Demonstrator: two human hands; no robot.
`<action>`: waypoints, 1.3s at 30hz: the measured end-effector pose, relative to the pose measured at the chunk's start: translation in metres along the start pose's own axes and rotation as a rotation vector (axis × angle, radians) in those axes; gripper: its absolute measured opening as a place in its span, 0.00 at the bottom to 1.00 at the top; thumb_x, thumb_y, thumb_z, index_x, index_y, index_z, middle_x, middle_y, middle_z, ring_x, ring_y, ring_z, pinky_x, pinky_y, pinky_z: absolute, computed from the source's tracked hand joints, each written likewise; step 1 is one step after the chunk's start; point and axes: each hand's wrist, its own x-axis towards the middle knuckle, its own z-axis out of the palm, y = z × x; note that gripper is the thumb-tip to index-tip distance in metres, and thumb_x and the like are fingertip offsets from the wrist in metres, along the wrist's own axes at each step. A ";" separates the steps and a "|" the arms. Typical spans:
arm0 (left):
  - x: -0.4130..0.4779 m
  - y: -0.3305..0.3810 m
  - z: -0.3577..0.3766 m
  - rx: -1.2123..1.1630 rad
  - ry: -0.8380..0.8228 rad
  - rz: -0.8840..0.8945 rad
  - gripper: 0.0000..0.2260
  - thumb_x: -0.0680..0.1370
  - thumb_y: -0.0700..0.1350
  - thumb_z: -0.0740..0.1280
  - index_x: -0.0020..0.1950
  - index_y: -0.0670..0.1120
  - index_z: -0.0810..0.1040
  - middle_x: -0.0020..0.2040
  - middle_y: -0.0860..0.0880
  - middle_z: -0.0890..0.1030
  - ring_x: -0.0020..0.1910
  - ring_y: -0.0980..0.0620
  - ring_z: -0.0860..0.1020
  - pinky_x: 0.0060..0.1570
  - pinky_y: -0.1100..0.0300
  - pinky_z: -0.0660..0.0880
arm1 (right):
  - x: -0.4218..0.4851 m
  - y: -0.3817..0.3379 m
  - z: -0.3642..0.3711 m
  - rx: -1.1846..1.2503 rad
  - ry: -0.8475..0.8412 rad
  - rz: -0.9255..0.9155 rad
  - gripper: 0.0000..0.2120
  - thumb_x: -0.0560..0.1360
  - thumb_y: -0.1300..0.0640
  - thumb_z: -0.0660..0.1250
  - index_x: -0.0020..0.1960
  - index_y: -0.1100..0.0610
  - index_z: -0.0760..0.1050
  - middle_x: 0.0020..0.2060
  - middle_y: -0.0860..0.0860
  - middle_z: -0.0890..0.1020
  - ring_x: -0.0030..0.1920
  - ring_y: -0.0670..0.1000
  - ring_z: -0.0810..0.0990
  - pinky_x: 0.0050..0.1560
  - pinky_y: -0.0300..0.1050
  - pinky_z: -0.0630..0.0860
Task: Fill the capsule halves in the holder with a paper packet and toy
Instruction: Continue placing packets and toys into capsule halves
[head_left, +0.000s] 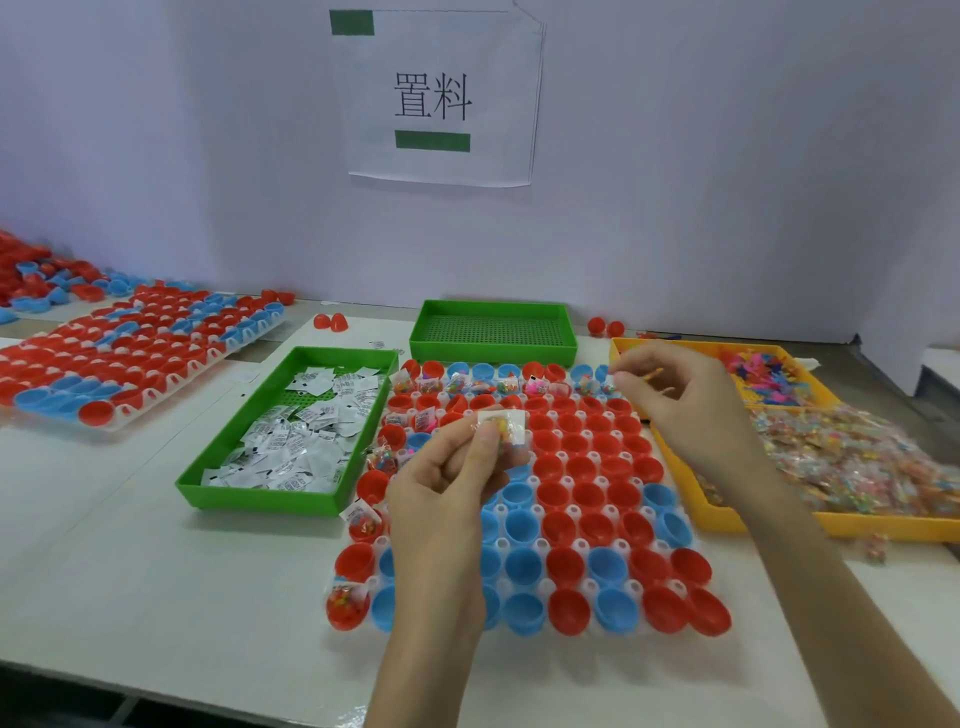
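Nearest rows of the holder (577, 546) sit with red and blue capsule halves (566, 564) open-mouth up, ready to take a drop, and most are bare. Only the left column and the far rows show fillings, so by my read there's a long way to go.

Above the middle, the left hand (447, 483) pinches a white packet (515, 421) and a bagged toy (501, 430) together between thumb and fingertips. Pairing them likely means one drop fills a cup.

Further right, the right hand (680, 400) hangs over the holder's far corner with its fingers curled. It's blurred, and I can't tell if it holds anything.

The stock flanks the holder for short reaches. The green tray (270, 501) of packets is on the left and the yellow tray (727, 519) of bagged toys on the right.

Beyond, an empty-looking green tray (493, 349) sits below a sign (436, 98) on the wall.
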 end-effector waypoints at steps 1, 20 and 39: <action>0.000 0.000 -0.001 0.006 0.000 0.007 0.08 0.71 0.48 0.72 0.46 0.46 0.86 0.36 0.47 0.85 0.37 0.54 0.84 0.42 0.63 0.80 | 0.004 0.012 -0.006 -0.129 0.061 0.017 0.06 0.77 0.59 0.71 0.46 0.49 0.81 0.39 0.39 0.82 0.41 0.39 0.79 0.35 0.30 0.73; -0.001 0.007 -0.007 0.027 -0.016 0.048 0.06 0.70 0.48 0.73 0.45 0.55 0.87 0.37 0.49 0.86 0.37 0.55 0.84 0.39 0.67 0.78 | 0.064 0.069 -0.008 -0.733 -0.138 0.325 0.09 0.78 0.55 0.69 0.57 0.54 0.83 0.56 0.51 0.84 0.58 0.53 0.80 0.65 0.62 0.72; 0.000 0.005 -0.009 0.063 -0.061 0.096 0.05 0.70 0.49 0.73 0.42 0.52 0.86 0.38 0.45 0.86 0.40 0.51 0.84 0.43 0.65 0.79 | -0.006 -0.038 0.025 0.338 -0.299 0.004 0.06 0.71 0.63 0.76 0.45 0.53 0.86 0.41 0.48 0.87 0.43 0.45 0.85 0.44 0.33 0.78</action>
